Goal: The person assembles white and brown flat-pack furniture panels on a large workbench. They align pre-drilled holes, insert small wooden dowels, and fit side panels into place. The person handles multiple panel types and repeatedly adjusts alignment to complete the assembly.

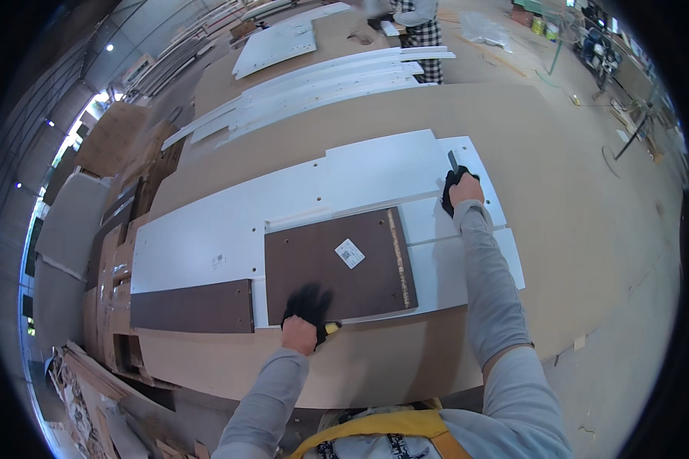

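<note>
My left hand (305, 312), in a black glove, is over the near left corner of a dark brown panel (321, 264) with a white label (350, 254). Motion smears its fingers; a small yellow and black piece (331, 327) shows beside the thumb side, and I cannot tell whether it is held. Farther off, my right hand (460, 188), gloved in black too, is closed round a thin dark grey tool (452, 160) whose flat end sticks out forward over a white panel (467, 153). What kind of tool it is, I cannot make out.
White panels (199, 222) lie side by side under the brown one, with another brown panel (195, 307) at near left. All rest on a large tan board (383, 348). Long white strips (306, 88) lie beyond. At the far end stands another person (425, 38). Cartons and boards (115, 252) are stacked left.
</note>
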### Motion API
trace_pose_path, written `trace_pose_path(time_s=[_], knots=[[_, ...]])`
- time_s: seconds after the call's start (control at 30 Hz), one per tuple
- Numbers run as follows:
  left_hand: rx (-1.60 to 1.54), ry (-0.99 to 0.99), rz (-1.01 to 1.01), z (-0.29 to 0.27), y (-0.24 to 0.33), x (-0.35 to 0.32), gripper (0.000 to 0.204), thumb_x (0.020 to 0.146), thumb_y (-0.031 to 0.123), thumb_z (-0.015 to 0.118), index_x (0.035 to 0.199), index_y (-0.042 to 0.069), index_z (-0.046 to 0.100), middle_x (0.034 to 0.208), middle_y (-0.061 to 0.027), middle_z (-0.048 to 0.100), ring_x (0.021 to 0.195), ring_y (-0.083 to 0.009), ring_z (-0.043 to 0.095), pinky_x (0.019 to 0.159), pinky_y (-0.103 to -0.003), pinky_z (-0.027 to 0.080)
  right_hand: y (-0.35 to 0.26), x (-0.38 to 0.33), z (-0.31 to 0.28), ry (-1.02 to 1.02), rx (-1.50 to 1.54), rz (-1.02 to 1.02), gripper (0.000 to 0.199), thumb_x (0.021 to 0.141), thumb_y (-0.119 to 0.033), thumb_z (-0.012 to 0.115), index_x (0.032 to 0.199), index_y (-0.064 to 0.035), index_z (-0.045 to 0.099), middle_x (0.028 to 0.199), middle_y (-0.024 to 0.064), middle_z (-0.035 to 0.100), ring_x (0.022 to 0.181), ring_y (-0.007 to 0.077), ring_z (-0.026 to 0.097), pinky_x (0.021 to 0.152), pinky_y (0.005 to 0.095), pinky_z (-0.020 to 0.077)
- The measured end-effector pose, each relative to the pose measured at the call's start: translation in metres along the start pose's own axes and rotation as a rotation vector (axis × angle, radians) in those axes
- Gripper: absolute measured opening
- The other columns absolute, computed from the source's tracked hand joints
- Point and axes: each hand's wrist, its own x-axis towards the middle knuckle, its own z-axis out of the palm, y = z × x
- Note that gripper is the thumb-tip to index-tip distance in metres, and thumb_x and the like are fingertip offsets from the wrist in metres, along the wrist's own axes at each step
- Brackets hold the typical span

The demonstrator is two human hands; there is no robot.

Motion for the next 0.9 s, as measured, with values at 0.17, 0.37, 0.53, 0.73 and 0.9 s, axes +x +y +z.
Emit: trace_pose_path(time_s=[0.17, 0.37, 0.53, 0.73, 0.9], knots=[[-0.175, 0.41, 0.107, -0.053, 0.02, 0.021, 0.059, 0.078, 0.036, 0.064, 0.132, 0.015, 0.049, 0.13, -0.0145, 0.049, 0.122, -0.0297, 0.046, 0.104, -0.043, 0.033, 0.0, 0.032, 0.006, -0.079, -0.166, -0.094, 0.025, 0.081, -0.019, 0.056, 0.098, -0.0036, 0.065, 0.098, 0.0197, 0.066, 0.094, 0.0362, 0.062, 0.084, 0.0432, 0.0503], [-0.251, 0.326, 0.06, -0.048, 0.018, 0.02, 0.063, 0.08, 0.039, 0.063, 0.137, 0.02, 0.044, 0.14, -0.0131, 0.041, 0.13, -0.0282, 0.037, 0.11, -0.043, 0.025, 0.001, 0.029, 0.016, -0.14, -0.243, -0.178, 0.024, 0.085, -0.015, 0.051, 0.101, -0.0078, 0.067, 0.102, 0.016, 0.066, 0.097, 0.0325, 0.062, 0.085, 0.042, 0.0499], [-0.075, 0.479, 0.111, -0.052, 0.016, 0.011, 0.026, 0.075, 0.024, 0.062, 0.096, 0.01, 0.067, 0.099, -0.014, 0.062, 0.101, -0.0301, 0.056, 0.09, -0.042, 0.039, 0.006, 0.023, 0.006, -0.181, -0.257, -0.205, 0.024, 0.086, -0.016, 0.051, 0.103, -0.0078, 0.066, 0.103, 0.0154, 0.066, 0.096, 0.0327, 0.062, 0.086, 0.042, 0.0493], [-0.043, -0.05, -0.017, -0.009, 0.01, 0.011, 0.015, 0.069, 0.018, 0.06, 0.07, 0.009, 0.072, 0.073, -0.0113, 0.067, 0.079, -0.0289, 0.063, 0.076, -0.042, 0.045, 0.021, 0.001, -0.01, -0.158, -0.314, -0.25, 0.022, 0.087, -0.017, 0.049, 0.097, -0.0071, 0.066, 0.102, 0.0149, 0.066, 0.097, 0.032, 0.062, 0.084, 0.0431, 0.0497], [-0.057, 0.094, 0.002, 0.004, 0.005, 0.007, 0.019, 0.074, 0.017, 0.055, 0.067, 0.008, 0.07, 0.072, -0.0111, 0.066, 0.077, -0.0278, 0.062, 0.071, -0.041, 0.045, 0.041, -0.149, -0.031, 0.049, -0.036, -0.313, 0.01, 0.074, -0.005, 0.058, 0.084, -0.0008, 0.061, 0.084, 0.0206, 0.061, 0.084, 0.0388, 0.06, 0.075, 0.0468, 0.0502]])
